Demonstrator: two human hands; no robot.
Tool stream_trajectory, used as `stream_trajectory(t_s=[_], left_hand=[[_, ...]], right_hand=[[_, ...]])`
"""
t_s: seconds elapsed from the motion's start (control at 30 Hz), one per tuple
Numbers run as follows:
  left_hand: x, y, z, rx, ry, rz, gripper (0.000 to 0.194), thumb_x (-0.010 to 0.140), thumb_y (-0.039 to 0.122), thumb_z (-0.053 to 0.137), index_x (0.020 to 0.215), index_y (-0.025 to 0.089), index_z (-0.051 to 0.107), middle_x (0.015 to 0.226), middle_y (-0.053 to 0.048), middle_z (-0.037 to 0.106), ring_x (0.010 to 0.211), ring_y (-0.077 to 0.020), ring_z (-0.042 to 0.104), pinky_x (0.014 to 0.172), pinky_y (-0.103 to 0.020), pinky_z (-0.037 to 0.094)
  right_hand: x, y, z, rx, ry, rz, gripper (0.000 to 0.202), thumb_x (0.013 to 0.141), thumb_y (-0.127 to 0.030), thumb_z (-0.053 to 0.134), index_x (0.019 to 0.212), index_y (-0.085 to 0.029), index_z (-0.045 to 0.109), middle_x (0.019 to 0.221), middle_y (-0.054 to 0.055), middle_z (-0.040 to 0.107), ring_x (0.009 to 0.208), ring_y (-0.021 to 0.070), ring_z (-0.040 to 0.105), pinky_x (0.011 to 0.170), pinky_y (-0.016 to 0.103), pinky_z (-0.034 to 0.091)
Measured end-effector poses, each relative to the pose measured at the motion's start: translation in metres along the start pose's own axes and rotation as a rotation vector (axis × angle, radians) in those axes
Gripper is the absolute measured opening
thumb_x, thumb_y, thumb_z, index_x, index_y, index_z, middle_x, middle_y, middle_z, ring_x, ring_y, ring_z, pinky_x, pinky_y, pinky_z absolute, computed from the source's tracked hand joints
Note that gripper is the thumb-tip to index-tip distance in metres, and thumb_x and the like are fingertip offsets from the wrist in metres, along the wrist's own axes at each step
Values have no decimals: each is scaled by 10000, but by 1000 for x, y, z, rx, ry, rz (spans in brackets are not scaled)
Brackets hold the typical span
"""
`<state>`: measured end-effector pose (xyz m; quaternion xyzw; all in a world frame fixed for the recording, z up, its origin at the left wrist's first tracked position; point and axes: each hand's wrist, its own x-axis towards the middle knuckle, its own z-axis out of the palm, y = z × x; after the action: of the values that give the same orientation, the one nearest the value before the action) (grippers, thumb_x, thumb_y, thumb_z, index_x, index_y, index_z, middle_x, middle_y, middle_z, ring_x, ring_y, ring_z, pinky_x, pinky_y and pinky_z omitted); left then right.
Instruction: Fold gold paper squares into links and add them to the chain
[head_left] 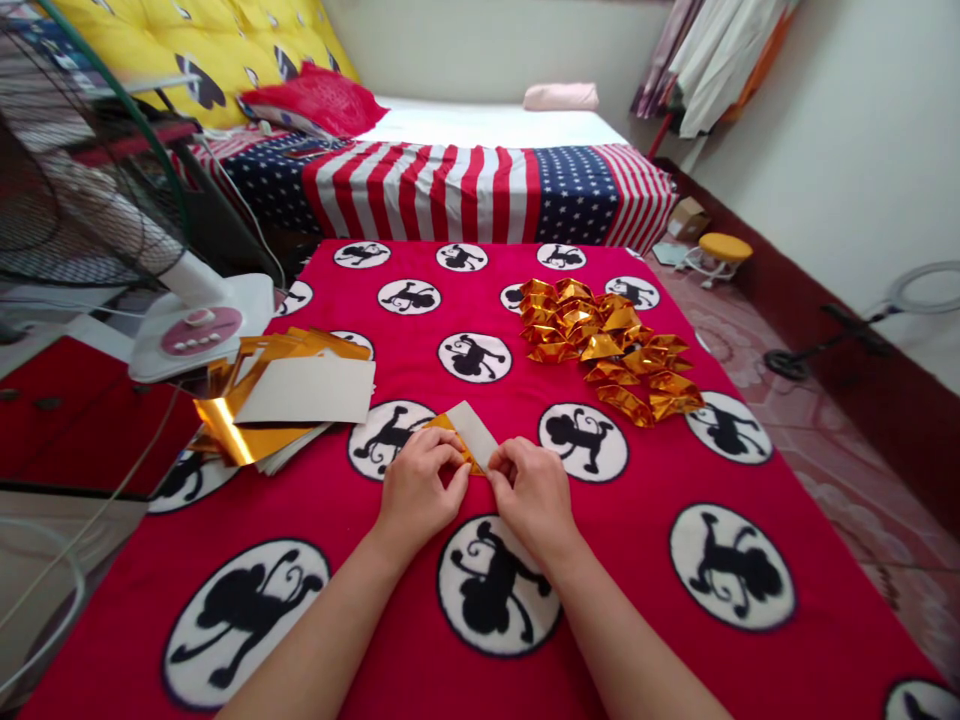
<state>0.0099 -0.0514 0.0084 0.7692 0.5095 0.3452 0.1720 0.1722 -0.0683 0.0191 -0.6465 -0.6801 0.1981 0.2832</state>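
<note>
A sheet of gold foil paper (472, 432), white on its back, lies partly folded on the red cloth in the middle of the view. On its left side my left hand (425, 478) is closed, thumb and fingers pinching the gold part. My right hand (531, 492) pinches the lower right corner, with its fingers curled together. Between the two hands the paper shows a white strip and a gold fold. The fingertips hide part of the lower edge.
Loose gold and white sheets (307, 390) are piled at the left beside a fan base (202, 325). Several folded gold foil pieces (600, 340) cluster at the right rear. The red cloth (600, 630) has monkey prints. A bed (465, 190) stands behind, and a yellow stool (724, 247) at the right.
</note>
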Motion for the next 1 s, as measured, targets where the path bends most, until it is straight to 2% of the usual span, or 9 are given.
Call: stream_trajectory(t_s=[0.27,0.47,1.0], left_hand=[[1,2,-1,13,4,13,135,774,101,610,682,197,592,908,-39,639,957,-208,593,850,-367,494],[1,3,-1,13,6,15,138,776,106,610,680,202,588,908,-42,638,950,-214,593,844,-374,497],[1,1,0,-14,8,-29,147,801,116,601,685,200,571,896,-51,639,985,-224,597,898,-400,491]], right_hand=[[-1,0,-2,11,-12,-24,122,745,-85,584,716,-202,606,722,-6,617,682,144,534,651,257,338],[-1,-2,-2,2,-3,-18,89,770,-138,613,711,-204,605,731,1,629,686,152,541,653,265,344],[-2,-3,1,-77,-4,-33,98,771,-111,619,736,-197,588,766,5,616,738,162,538,718,297,326]])
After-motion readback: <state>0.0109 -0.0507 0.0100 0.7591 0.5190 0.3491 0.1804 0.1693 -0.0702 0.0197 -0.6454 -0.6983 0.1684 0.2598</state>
